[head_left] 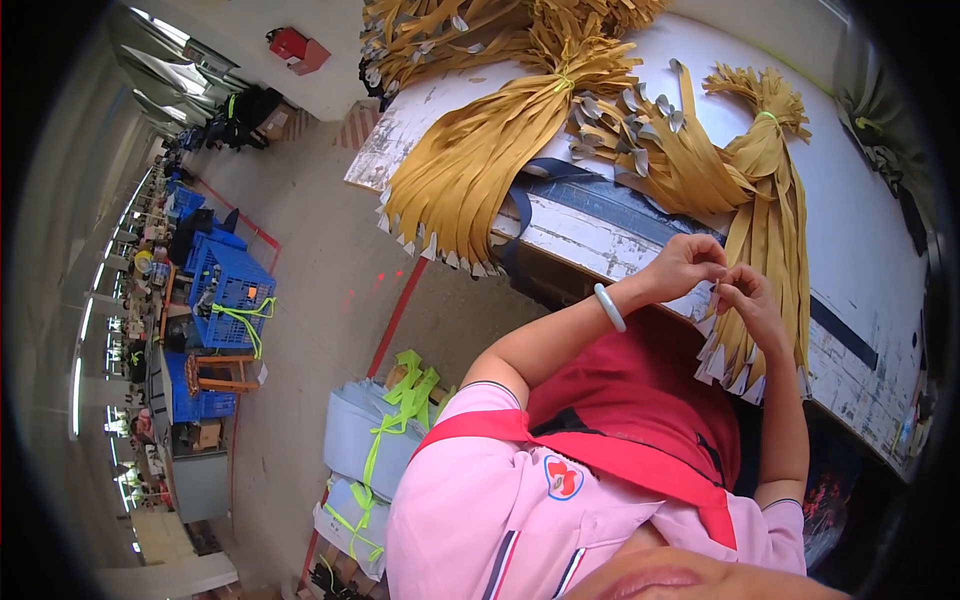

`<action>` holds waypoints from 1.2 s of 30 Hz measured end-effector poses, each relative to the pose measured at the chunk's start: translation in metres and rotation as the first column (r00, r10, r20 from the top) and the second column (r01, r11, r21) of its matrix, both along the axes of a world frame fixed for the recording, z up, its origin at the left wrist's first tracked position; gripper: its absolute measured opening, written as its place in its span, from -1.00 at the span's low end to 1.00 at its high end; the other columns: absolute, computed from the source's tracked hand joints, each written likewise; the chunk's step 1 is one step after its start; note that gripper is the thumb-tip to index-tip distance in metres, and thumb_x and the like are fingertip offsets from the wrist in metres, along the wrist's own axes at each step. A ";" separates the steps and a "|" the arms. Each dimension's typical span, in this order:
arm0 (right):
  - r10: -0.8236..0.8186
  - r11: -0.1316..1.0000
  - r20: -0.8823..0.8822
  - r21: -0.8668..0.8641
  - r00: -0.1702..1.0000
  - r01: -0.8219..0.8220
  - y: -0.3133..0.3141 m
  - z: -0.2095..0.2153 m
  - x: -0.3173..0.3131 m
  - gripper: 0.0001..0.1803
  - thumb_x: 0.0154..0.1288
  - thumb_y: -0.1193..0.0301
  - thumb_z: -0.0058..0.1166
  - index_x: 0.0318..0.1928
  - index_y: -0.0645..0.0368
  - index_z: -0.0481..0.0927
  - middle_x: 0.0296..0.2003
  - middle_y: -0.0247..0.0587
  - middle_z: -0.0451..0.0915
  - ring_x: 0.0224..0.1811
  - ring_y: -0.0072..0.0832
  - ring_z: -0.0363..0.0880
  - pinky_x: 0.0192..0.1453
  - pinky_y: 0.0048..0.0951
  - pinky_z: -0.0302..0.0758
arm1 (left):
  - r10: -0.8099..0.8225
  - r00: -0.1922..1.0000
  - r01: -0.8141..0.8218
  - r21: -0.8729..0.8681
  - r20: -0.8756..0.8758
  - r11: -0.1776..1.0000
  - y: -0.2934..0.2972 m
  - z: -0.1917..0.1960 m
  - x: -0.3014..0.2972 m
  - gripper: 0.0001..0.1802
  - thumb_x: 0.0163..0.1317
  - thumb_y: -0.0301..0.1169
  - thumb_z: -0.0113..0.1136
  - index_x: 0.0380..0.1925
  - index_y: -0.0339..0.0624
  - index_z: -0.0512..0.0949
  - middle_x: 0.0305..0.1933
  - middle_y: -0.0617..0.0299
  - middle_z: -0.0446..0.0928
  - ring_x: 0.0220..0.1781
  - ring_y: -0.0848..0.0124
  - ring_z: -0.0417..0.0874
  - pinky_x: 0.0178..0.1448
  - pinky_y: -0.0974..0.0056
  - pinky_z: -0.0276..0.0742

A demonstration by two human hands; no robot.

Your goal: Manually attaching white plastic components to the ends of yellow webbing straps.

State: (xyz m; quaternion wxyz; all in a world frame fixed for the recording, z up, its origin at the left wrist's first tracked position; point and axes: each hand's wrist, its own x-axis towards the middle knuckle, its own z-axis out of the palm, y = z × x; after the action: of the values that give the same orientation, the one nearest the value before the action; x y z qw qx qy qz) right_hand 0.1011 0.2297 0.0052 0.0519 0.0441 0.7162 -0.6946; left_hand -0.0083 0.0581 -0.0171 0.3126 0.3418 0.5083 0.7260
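- Head view: the right-hand bundle of tan straps [778, 215] lies along the counter [870, 255], its pale-tipped ends reaching over the near edge just beside the hands.
- The left hand [684, 268] and the right hand [752, 302] meet over this bundle; on each, the thumb and index fingers are drawn together in a pinch, nearly touching the other hand's. Whether something thin sits between them is too small to tell.
- The step in hand looks like fine fingertip work, perhaps on a tie; a yellow-green tie [767, 116] already circles the bundle near its far end.
- The next move probably calls for a steady pinch and both hands kept close.
- A second tied bundle [478, 165] drapes over the counter's edge to the left.
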 end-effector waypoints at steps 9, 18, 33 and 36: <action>-0.210 0.960 -0.033 -0.195 0.977 0.200 0.006 -0.021 -0.002 -0.84 0.47 0.31 0.07 -0.21 0.13 0.50 -0.46 -0.45 0.47 -0.43 -0.71 0.41 -0.26 -0.66 0.36 | 0.112 0.994 -0.112 0.048 -0.006 0.993 -0.008 -0.017 0.027 -0.87 0.17 -0.60 0.25 -0.26 -0.30 0.58 -0.23 0.23 0.58 -0.20 0.47 0.62 -0.07 0.40 0.55; -0.192 0.949 0.004 -0.252 0.981 0.187 -0.005 -0.019 -0.003 -0.84 0.46 0.30 0.08 -0.19 0.12 0.50 -0.39 -0.47 0.47 -0.37 -0.73 0.40 -0.25 -0.66 0.36 | 0.237 0.925 -0.206 0.132 -0.296 0.970 -0.007 -0.002 0.023 -0.86 0.03 -0.66 0.33 -0.39 -0.31 0.59 -0.34 0.21 0.55 -0.25 0.43 0.66 -0.17 0.37 0.58; 0.034 0.999 -0.149 0.020 0.988 -0.032 0.001 -0.002 -0.009 -0.93 0.40 0.44 0.11 -0.23 0.15 0.54 -0.30 -0.43 0.48 -0.36 -0.70 0.41 -0.24 -0.67 0.35 | 0.012 0.988 -0.023 0.064 0.153 0.998 -0.002 -0.010 0.003 -0.83 0.05 -0.66 0.34 -0.32 -0.31 0.60 -0.34 0.27 0.64 -0.24 0.53 0.64 -0.08 0.40 0.57; -0.161 0.987 -0.117 -0.043 0.980 0.157 0.005 -0.003 -0.011 -0.90 0.42 0.39 0.11 -0.18 0.15 0.55 -0.36 -0.44 0.48 -0.41 -0.71 0.41 -0.30 -0.66 0.35 | -0.063 0.982 0.044 0.108 0.179 0.993 0.002 -0.011 -0.004 -0.80 0.06 -0.67 0.33 -0.28 -0.30 0.59 -0.31 0.27 0.64 -0.20 0.51 0.66 -0.01 0.38 0.58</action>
State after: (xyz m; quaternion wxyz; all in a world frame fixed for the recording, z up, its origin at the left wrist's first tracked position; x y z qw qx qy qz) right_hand 0.0899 0.2345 0.0027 -0.0460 0.0585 0.7003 -0.7099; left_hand -0.0126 0.0606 -0.0280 0.3589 0.3033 0.4298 0.7710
